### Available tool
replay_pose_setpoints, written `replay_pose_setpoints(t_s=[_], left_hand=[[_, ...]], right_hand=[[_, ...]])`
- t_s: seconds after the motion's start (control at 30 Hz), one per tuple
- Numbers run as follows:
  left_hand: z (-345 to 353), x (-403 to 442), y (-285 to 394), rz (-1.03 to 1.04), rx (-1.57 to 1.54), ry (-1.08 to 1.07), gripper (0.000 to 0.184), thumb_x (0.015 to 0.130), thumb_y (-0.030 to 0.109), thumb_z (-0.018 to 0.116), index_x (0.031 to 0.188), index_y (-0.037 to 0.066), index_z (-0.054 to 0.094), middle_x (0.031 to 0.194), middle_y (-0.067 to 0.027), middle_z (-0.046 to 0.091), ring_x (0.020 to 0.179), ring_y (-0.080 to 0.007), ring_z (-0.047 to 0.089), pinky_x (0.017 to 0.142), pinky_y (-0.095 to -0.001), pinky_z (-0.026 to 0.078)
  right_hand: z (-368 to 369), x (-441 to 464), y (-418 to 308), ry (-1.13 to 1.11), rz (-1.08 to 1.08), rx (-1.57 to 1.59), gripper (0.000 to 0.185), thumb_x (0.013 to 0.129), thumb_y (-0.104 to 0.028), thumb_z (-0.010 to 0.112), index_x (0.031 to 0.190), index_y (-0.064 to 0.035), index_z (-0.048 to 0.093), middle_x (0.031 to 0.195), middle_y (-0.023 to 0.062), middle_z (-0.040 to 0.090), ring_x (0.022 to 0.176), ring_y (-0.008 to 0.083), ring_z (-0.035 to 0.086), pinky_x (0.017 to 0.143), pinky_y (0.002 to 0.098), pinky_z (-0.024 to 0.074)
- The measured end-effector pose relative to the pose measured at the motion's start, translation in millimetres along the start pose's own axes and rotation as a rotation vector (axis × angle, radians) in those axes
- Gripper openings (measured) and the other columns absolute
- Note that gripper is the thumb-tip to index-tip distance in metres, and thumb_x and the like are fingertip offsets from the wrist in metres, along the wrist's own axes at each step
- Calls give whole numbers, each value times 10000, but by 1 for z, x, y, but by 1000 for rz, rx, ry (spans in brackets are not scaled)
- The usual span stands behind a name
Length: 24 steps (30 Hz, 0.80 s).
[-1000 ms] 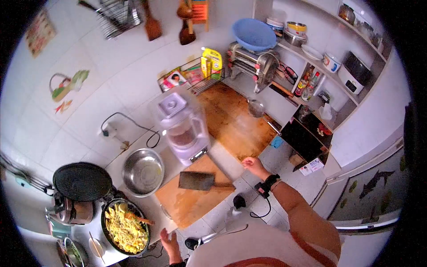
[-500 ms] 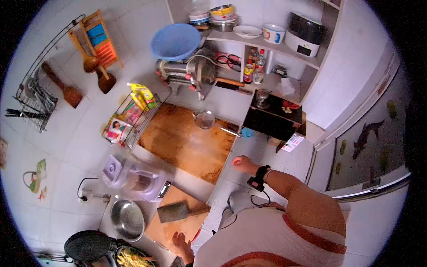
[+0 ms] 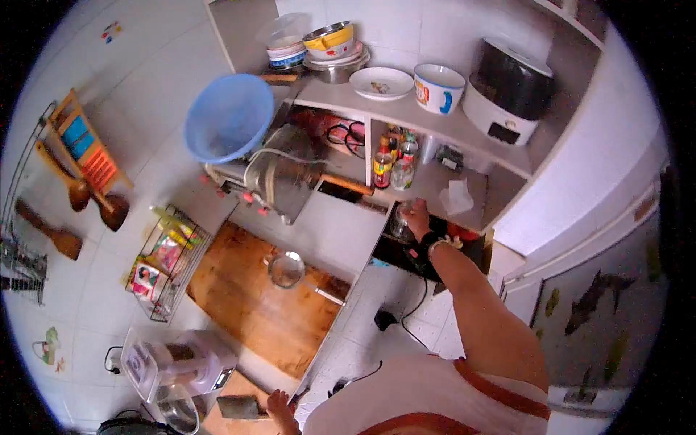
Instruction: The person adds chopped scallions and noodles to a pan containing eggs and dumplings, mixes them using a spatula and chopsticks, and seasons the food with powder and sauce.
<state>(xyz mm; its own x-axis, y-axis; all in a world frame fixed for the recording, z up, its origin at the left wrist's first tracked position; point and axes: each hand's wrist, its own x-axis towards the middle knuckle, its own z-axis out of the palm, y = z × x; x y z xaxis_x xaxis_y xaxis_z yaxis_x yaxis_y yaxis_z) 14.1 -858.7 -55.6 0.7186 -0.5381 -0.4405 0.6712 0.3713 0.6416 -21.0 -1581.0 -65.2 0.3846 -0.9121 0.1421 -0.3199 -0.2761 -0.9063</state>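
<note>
My right hand reaches to a small glass jar on top of the black cabinet, its fingers closed round the jar's upper part. Near the bottom edge, my left hand holds nothing, fingers apart, just right of a cleaver on the small cutting board. A strainer lies on the large wooden board, between my two hands and to their left.
A blue basin sits on a metal pasta machine. Bottles, a mug and a plate stand on the shelves. A lilac machine and a steel bowl are at lower left.
My right hand has moved forward from over the floor to the jar and closed on it. The view has turned toward the shelves. My left hand stays low, near the small board.
</note>
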Motion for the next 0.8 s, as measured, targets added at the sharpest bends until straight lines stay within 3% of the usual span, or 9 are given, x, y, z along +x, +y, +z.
replay_pose_setpoints(t_s=[0.07, 0.13, 0.2, 0.33, 0.43, 0.53, 0.6, 0.7, 0.8], left_hand=[[169, -2, 14, -25, 431, 648, 256, 767, 142, 601, 1013, 97, 549, 780, 14, 565, 667, -84, 533, 473, -212, 393], [202, 11, 11, -46, 446, 651, 239, 781, 119, 595, 1016, 106, 550, 821, 8, 573, 719, -85, 544, 511, -212, 408], [198, 12, 2, 163, 712, 539, 252, 790, 142, 604, 1031, 111, 538, 880, 2, 569, 776, -113, 560, 591, -252, 432], [238, 5, 8, 30, 500, 761, 270, 783, 70, 601, 1038, 65, 512, 892, -29, 570, 847, -192, 568, 704, -310, 500], [233, 2, -7, 55, 410, 755, 258, 794, 102, 608, 1037, 88, 522, 847, -21, 579, 759, -169, 583, 628, -291, 472], [265, -4, -8, 103, 593, 812, 208, 818, 121, 589, 996, 31, 533, 897, -57, 599, 769, -164, 605, 607, -293, 475], [255, -6, -15, 242, 714, 690, 164, 820, 102, 588, 949, 7, 554, 856, -80, 607, 770, -163, 607, 608, -287, 483], [268, 7, -9, 434, 1223, 561, 186, 805, 96, 619, 945, -14, 563, 862, -111, 619, 792, -160, 612, 663, -285, 498], [300, 22, 0, 511, 1043, 347, 561, 716, 72, 713, 1192, -18, 430, 1132, -144, 543, 1054, -236, 537, 903, -329, 432]], right_hand=[[6, 51, 12, 38, 15, 96, 761, 645, -274, 749, 1200, 36, 330, 1113, 211, 486, 1031, 340, 483, 927, 402, 361], [22, 93, 8, 311, -84, -364, 954, 536, -235, 825, 1272, 12, 269, 1183, 168, 428, 1132, 282, 406, 897, 352, 401], [9, 107, -32, 189, -2, -264, 1007, 473, -250, 849, 1252, 27, 275, 1151, 167, 441, 1081, 284, 446, 940, 363, 363], [15, 115, -42, 103, -53, -51, 849, 508, -282, 814, 1181, -5, 376, 1095, 177, 497, 1039, 320, 489, 899, 389, 405], [18, 121, -22, 208, -266, -201, 752, 530, -198, 810, 1139, -31, 402, 1028, 156, 524, 987, 295, 518, 844, 380, 433], [-17, 76, -72, 30, -176, -25, 735, 588, -213, 780, 1170, -8, 380, 1103, 152, 473, 1003, 293, 493, 870, 382, 399], [-35, 46, -108, -96, -343, -58, 725, 593, -141, 775, 1183, -38, 367, 1075, 156, 509, 1009, 282, 506, 866, 373, 408], [-48, -5, -162, -572, -426, 99, 748, 594, -156, 779, 1198, -39, 353, 1112, 135, 485, 1039, 250, 490, 881, 356, 399], [-30, -77, -221, -1102, -421, 231, 769, 585, -225, 797, 1200, -40, 374, 1101, 113, 504, 1036, 215, 501, 893, 347, 398]])
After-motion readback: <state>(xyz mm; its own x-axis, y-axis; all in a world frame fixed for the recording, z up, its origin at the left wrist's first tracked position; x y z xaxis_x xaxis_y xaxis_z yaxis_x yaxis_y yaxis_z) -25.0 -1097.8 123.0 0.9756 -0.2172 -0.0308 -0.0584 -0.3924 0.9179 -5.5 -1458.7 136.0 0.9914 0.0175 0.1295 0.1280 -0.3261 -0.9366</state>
